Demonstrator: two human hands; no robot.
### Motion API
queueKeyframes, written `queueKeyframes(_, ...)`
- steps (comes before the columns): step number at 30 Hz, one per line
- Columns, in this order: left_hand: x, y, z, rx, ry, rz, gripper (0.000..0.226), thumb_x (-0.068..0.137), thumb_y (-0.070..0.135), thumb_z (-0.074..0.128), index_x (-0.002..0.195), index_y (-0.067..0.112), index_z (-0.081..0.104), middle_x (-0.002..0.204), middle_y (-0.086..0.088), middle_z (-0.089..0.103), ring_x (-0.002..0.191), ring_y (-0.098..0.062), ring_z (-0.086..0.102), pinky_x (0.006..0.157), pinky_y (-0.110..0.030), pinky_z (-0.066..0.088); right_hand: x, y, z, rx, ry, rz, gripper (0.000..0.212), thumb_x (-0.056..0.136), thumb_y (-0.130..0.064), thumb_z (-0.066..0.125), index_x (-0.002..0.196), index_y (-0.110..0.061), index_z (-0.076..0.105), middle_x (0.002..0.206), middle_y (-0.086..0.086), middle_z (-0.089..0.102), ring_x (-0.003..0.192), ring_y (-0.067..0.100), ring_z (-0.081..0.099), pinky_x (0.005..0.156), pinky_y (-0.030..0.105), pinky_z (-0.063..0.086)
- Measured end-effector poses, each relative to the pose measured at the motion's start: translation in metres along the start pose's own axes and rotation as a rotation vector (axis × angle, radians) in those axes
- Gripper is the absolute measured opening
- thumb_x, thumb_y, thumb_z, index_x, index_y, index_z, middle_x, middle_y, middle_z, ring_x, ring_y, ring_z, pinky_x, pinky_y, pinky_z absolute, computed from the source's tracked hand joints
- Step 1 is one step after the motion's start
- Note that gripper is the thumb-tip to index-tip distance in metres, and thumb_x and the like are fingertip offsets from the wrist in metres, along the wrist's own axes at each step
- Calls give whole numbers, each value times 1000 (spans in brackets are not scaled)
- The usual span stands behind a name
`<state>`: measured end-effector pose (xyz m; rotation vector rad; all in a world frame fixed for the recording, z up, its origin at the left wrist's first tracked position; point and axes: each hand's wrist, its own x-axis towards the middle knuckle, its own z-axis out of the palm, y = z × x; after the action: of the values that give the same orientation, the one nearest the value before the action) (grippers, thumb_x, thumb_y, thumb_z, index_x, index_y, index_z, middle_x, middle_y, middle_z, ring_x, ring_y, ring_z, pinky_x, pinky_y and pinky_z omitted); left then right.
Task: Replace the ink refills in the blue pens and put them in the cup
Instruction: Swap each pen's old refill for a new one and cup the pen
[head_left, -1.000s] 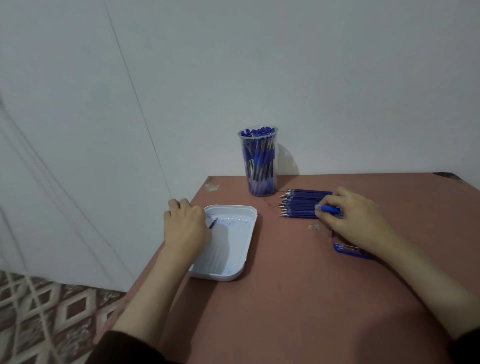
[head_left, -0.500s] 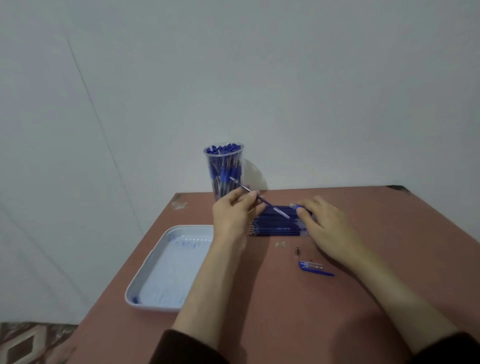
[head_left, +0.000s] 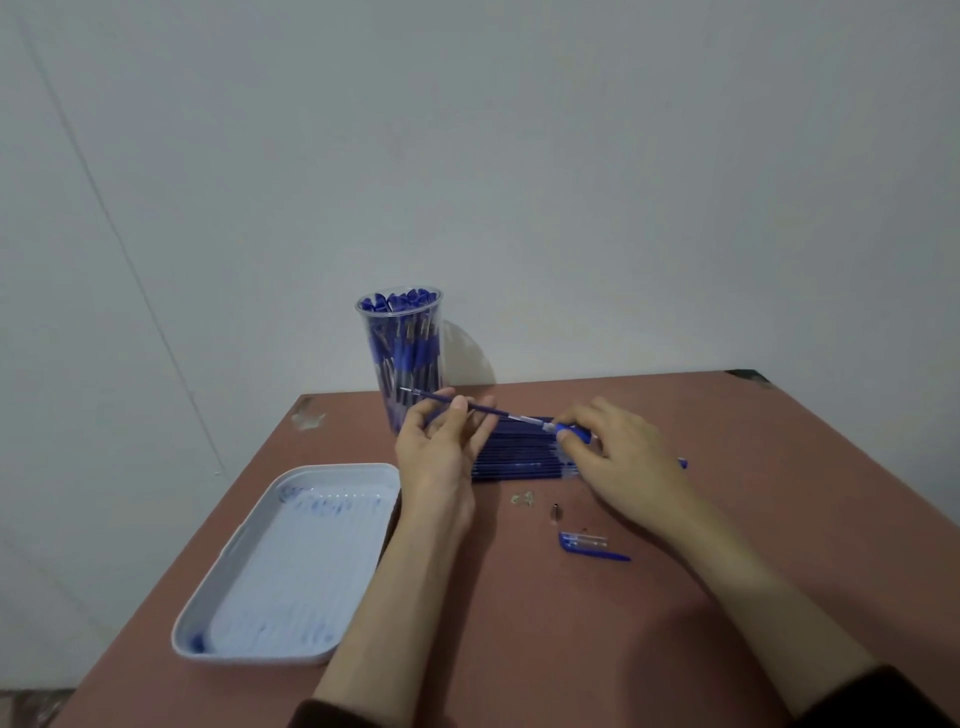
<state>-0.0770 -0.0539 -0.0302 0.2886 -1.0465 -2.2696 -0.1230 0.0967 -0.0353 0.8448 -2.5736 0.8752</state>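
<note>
A clear plastic cup (head_left: 402, 358) full of blue pens stands at the table's far edge. In front of it lies a row of blue ink refills (head_left: 524, 453). My left hand (head_left: 441, 452) pinches a thin refill (head_left: 483, 410) between thumb and fingers, its tip pointing toward the cup. My right hand (head_left: 618, 457) grips a blue pen barrel (head_left: 571, 430), and the refill's other end sits at the barrel's mouth. A blue pen cap (head_left: 589, 544) lies on the table near my right wrist.
A white tray (head_left: 244, 577) with blue ink stains sits at the table's left front. Small loose pen parts (head_left: 525, 499) and a metal tip (head_left: 556, 512) lie on the brown table (head_left: 779, 493). A white wall stands behind.
My left hand left the tray, picked up a refill and brought it to the pen barrel in my right hand. The view swung left to right and downward.
</note>
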Motion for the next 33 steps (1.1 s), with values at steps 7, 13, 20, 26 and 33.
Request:
queueKeyframes(7, 0, -1, 1, 4, -2, 5, 10, 94, -5, 49, 91, 4, 51, 77, -13, 56, 78, -23, 65, 72, -28, 60, -1, -2, 0, 22, 22, -41, 19, 94, -26, 50, 102, -24, 66, 88, -9, 56, 78, 10, 49, 68, 27, 33)
queueKeyframes(13, 4, 0, -2, -4, 2, -3, 11, 94, -5, 48, 89, 5, 50, 82, -14, 56, 79, -24, 66, 69, -27, 60, -2, -2, -1, 54, 45, -45, 16, 92, -23, 52, 99, -21, 67, 85, -9, 57, 77, 12, 51, 68, 28, 34)
queueKeyframes(20, 3, 0, -2, -1, 6, -12, 12, 94, -6, 49, 88, 5, 51, 83, -15, 54, 78, -23, 63, 69, -27, 60, -1, -2, 0, 52, 60, -47, 15, 91, -21, 53, 97, -20, 67, 83, -11, 55, 75, 10, 49, 67, 26, 32)
queueKeyframes(26, 2, 0, -2, 12, 5, -7, 11, 94, -5, 49, 89, 5, 51, 83, -15, 56, 70, -17, 68, 68, -25, 59, -2, -2, 0, 84, 97, -87, 14, 87, -21, 60, 97, -25, 69, 82, -12, 57, 71, 1, 49, 64, 20, 34)
queueKeyframes(33, -12, -4, 2, 278, -277, -98, 10, 90, -1, 56, 93, 7, 61, 91, -12, 66, 90, -20, 65, 83, -25, 55, -2, -4, 3, 206, 110, -40, 13, 87, -23, 62, 97, -27, 70, 82, -13, 63, 72, 5, 54, 69, 27, 43)
